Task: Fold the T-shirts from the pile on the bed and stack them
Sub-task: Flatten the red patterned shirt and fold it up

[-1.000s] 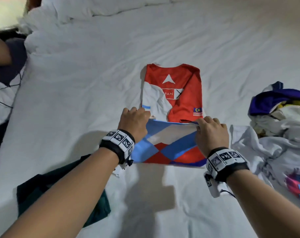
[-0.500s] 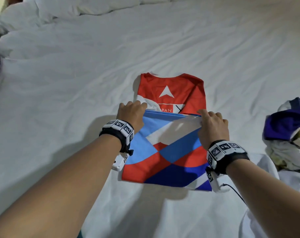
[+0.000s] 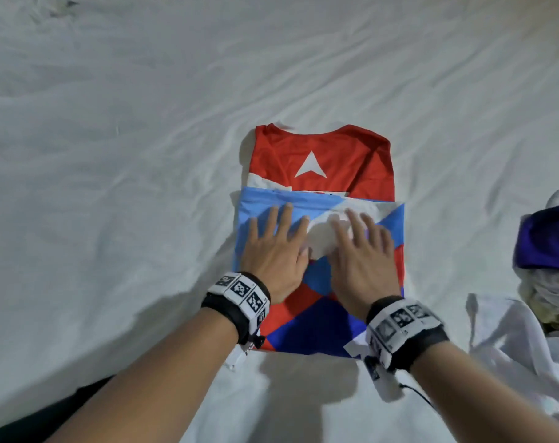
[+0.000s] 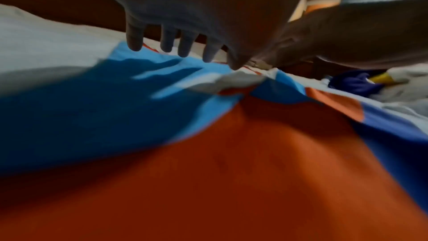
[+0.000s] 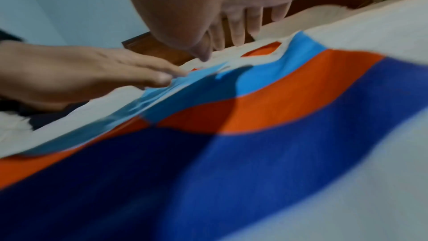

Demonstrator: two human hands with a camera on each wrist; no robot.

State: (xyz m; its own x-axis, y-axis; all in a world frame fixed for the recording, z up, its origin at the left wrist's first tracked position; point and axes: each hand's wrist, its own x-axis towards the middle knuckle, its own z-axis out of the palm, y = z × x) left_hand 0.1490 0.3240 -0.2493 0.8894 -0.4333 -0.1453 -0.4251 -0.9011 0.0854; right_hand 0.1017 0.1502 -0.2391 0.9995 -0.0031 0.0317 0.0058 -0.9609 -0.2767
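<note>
A red, white and blue T-shirt (image 3: 323,155) lies on the white bed (image 3: 128,155), its lower half folded up over the chest. My left hand (image 3: 273,247) lies flat with spread fingers on the light-blue part of the folded flap. My right hand (image 3: 361,251) lies flat beside it on the white and blue part. In the left wrist view my straight fingers (image 4: 166,43) hover just over the blue cloth (image 4: 92,107). In the right wrist view my right fingers (image 5: 236,25) reach toward the flap's far edge, and the left hand (image 5: 104,72) rests flat on the shirt (image 5: 254,135).
A pile of unfolded shirts, purple (image 3: 546,238) and white (image 3: 521,340), sits at the right edge of the bed. A dark strip (image 3: 64,401) shows at the lower left by the bed's edge. Wrinkled white sheet stretches beyond and left of the shirt.
Both hands carried the shirt's lower edge up over the chest, let go of it, and now lie flat on the folded flap. The head view has shifted closer.
</note>
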